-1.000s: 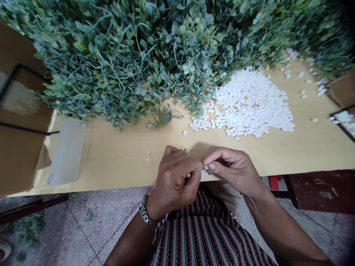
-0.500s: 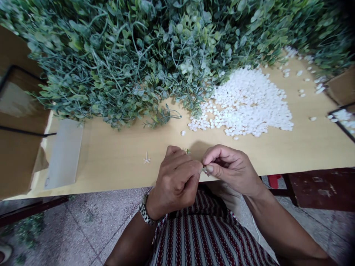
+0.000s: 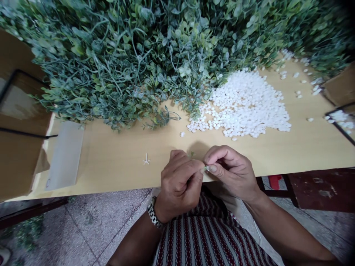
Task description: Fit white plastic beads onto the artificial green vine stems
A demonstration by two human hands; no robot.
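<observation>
My left hand, with a metal watch on its wrist, pinches a thin green sprig between thumb and forefinger. Some small leaves of it show beyond the knuckles. Close against it, my right hand grips a tiny whitish piece at the sprig's end with thumb and forefinger; the fingertips partly hide it. Both hands are over the table's front edge. Left of them a small white star-shaped piece with a stem lies on the tabletop.
Artificial green foliage is heaped along the back. In front of it, a pile of small white pieces spreads over the yellowish table. At left stand a cardboard box and a translucent plastic piece. Another cardboard piece is at right.
My two hands have shifted slightly right, and the left has turned a little. The whitish piece and green stem between the fingertips show more plainly. The view has tilted slightly.
</observation>
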